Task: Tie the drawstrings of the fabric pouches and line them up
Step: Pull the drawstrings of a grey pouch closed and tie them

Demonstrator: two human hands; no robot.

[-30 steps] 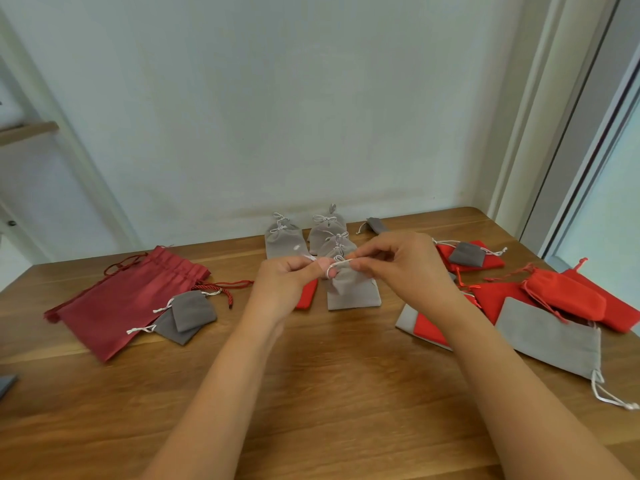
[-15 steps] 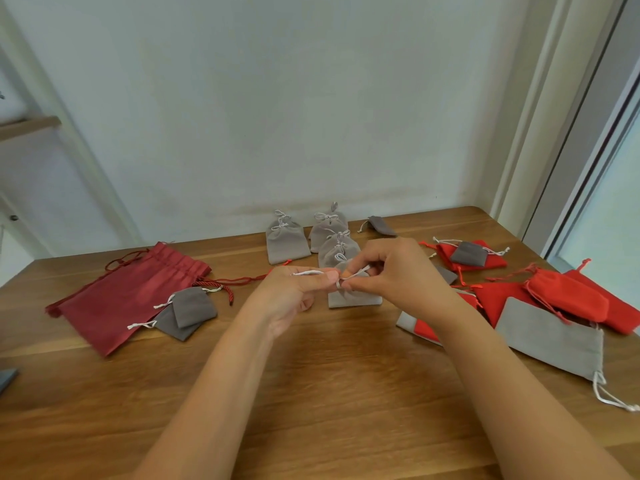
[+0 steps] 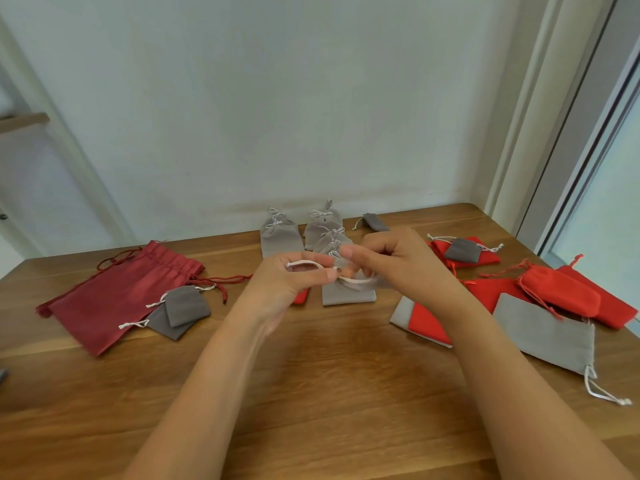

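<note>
While both hands meet above the middle of the wooden table point(image 3: 329, 393), the left hand point(image 3: 294, 282) pinches a loop of white drawstring point(image 3: 306, 262) between thumb and curled fingers, and the right hand point(image 3: 398, 261) holds the cord's other strand in bent fingers. Their light grey pouch point(image 3: 348, 295) sits just under them. Tied grey pouches point(image 3: 280, 237) stand at the far edge, a dark red bag point(image 3: 117, 292) lies left, and red pouches point(image 3: 561, 292) lie right.
</note>
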